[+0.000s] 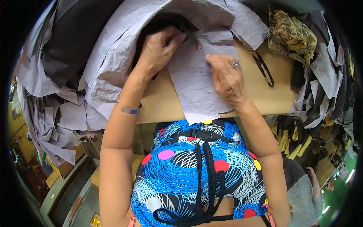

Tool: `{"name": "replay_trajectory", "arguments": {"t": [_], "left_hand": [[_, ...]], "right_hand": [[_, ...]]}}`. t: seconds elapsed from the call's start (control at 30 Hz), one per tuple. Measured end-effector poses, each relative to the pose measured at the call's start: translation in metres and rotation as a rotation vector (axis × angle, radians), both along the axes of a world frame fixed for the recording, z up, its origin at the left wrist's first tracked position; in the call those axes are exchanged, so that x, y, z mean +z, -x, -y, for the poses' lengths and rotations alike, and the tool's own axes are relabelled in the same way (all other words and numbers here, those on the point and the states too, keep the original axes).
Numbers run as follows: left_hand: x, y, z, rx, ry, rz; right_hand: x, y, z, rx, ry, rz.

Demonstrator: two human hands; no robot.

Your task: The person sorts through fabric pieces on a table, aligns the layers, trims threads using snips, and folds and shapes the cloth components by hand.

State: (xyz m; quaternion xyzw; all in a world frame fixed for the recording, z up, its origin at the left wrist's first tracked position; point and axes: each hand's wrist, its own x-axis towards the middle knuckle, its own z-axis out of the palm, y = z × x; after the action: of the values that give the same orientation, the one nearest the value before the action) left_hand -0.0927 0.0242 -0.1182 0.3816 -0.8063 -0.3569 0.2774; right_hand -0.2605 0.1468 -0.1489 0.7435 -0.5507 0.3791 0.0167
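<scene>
My left hand (159, 50) is closed in a pinch at the dark opening of a bunched lavender cloth (115, 56). What its fingertips hold is too small to make out. Over a strip of lavender fabric (193, 83), my right hand (228, 77), with a ring on one finger, has its fingers curled in. Whether it grips the strip's edge or something finer is hidden. The strip lies across a tan board (264, 96) and hangs over its near edge. Right of my right hand lies a pair of black thread snips (263, 70), apart from both hands.
Piled lavender and dark cloth pieces surround the board on the left, back and right. A clump of yellowish threads (291, 34) sits at the back right. Yellow strips (297, 143) hang at the right. Another person in a grey top (305, 198) is at the lower right.
</scene>
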Motion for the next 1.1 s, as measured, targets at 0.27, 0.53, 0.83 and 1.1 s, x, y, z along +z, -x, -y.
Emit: {"name": "replay_trajectory", "arguments": {"t": [0.27,0.53,0.83,1.1], "left_hand": [[-0.016,0.004,-0.02,-0.13,0.399,0.12],[-0.036,-0.005,-0.027,-0.231,0.602,0.276],[-0.036,-0.003,-0.027,-0.232,0.616,0.198],[-0.039,-0.006,-0.027,-0.217,0.596,0.19]], "right_hand": [[-0.002,0.001,0.005,0.006,-0.122,0.185],[0.003,-0.004,0.041,-0.134,-0.16,0.326],[0.002,-0.016,0.053,-0.209,-0.134,0.132],[0.009,-0.017,0.057,-0.242,-0.175,0.06]]}}
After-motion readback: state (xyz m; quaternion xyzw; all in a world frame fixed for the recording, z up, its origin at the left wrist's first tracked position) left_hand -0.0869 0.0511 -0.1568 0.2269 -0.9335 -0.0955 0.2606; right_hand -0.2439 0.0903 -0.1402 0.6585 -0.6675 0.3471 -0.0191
